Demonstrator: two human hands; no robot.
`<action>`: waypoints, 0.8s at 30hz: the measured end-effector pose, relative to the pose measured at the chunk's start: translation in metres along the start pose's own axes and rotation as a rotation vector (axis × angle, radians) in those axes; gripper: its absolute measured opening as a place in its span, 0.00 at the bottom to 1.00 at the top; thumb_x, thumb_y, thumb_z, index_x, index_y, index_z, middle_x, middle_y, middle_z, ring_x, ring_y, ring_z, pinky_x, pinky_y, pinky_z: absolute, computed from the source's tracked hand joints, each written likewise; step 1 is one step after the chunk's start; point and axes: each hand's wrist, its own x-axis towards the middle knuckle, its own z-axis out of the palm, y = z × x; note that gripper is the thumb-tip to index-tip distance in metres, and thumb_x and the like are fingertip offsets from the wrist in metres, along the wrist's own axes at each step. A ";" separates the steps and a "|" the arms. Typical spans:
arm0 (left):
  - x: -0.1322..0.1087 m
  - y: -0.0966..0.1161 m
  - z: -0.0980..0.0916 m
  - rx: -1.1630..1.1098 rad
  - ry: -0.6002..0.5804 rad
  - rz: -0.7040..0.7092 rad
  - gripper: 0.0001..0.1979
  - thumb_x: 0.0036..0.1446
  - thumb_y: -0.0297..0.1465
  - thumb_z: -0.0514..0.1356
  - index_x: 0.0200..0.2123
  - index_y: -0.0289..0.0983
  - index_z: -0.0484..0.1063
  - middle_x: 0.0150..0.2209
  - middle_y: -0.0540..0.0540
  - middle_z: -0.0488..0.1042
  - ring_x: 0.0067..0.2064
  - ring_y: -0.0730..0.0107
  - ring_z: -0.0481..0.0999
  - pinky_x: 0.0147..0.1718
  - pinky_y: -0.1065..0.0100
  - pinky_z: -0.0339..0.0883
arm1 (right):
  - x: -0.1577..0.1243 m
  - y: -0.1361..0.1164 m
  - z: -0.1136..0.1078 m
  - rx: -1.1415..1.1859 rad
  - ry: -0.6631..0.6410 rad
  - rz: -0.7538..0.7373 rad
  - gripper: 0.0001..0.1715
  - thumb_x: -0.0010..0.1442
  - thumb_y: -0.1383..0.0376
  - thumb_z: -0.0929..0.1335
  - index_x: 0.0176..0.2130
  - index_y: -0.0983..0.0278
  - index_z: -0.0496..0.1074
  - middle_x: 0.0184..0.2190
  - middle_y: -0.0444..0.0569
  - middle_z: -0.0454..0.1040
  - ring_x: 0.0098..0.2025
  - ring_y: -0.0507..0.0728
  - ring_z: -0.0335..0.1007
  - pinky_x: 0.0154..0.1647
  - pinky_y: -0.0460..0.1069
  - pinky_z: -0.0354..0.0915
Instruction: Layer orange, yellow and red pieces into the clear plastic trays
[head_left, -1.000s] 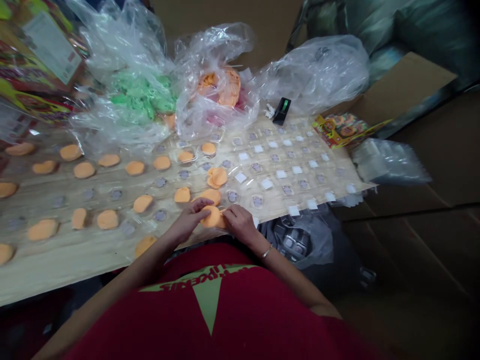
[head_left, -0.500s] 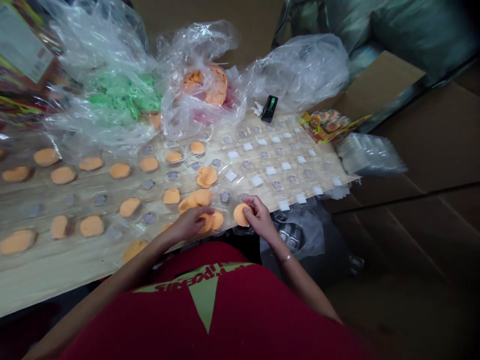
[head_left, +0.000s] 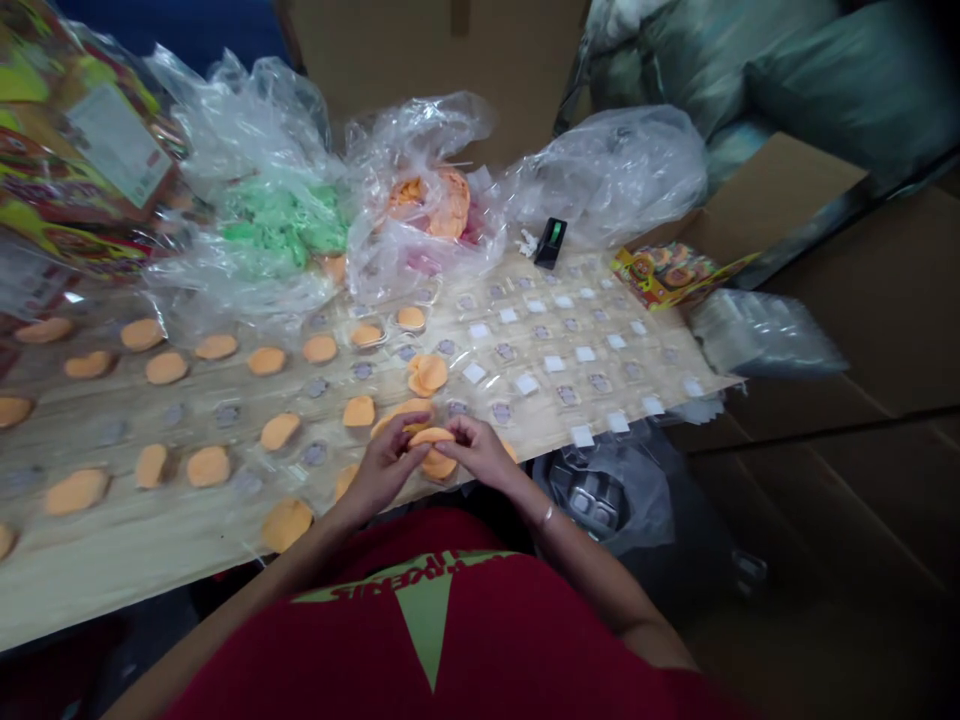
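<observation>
My left hand (head_left: 384,468) and my right hand (head_left: 480,452) meet at the near edge of a light wooden board (head_left: 112,540). Between their fingertips they pinch a round orange pad (head_left: 430,436), held flat just above the board. More orange pads (head_left: 439,466) lie right under it. A small pile of orange pads (head_left: 427,373) sits a little farther out. Rows of clear pouches, some with orange pads (head_left: 213,466) and some with small white squares (head_left: 526,384), cover the board.
Clear plastic bags stand at the back: one with green pieces (head_left: 285,220), one with orange pads (head_left: 431,200), one crumpled (head_left: 615,175). A small black object (head_left: 550,243) and a printed card (head_left: 667,272) lie at the right. Cardboard (head_left: 862,300) is to the right.
My right hand had swung out to the right with an orange pad and has come back to the middle. Both hands now pinch one pad together.
</observation>
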 end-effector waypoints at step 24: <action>0.021 -0.020 -0.044 1.143 -0.064 0.081 0.09 0.54 0.30 0.62 0.39 0.35 0.71 0.51 0.34 0.71 0.53 0.45 0.66 0.47 0.51 0.61 | 0.093 -0.005 0.008 -0.434 -0.344 -0.320 0.04 0.63 0.67 0.66 0.34 0.64 0.66 0.32 0.45 0.69 0.36 0.53 0.65 0.39 0.48 0.62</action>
